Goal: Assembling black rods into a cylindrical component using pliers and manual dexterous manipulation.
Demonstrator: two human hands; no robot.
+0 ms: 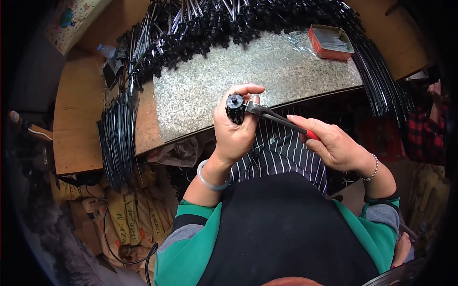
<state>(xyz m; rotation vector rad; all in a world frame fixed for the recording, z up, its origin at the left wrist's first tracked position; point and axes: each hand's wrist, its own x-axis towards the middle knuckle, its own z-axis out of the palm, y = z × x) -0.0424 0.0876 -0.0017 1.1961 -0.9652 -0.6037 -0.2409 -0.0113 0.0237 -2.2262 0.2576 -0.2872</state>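
My left hand (232, 136) is closed around a folded black umbrella frame (235, 113), held upright just off the table's front edge. Its round end, with a small dark centre, faces up at me, and the rest is hidden below my fist. My index finger stretches out past the frame. In my right hand (336, 147) is a pair of pliers (279, 118) with red grips. The jaws point left and meet the side of the frame near its top, close to my left thumb. Whether they pinch a wire there is too small to tell.
A speckled worktop (224, 78) carries a heap of black umbrella frames (205, 31) along its far side. Bundles of frames hang off the left (114, 138) and right (381, 93). A red box (336, 54) holds thin metal wires. Another person's plaid sleeve (426, 133) shows at far right.
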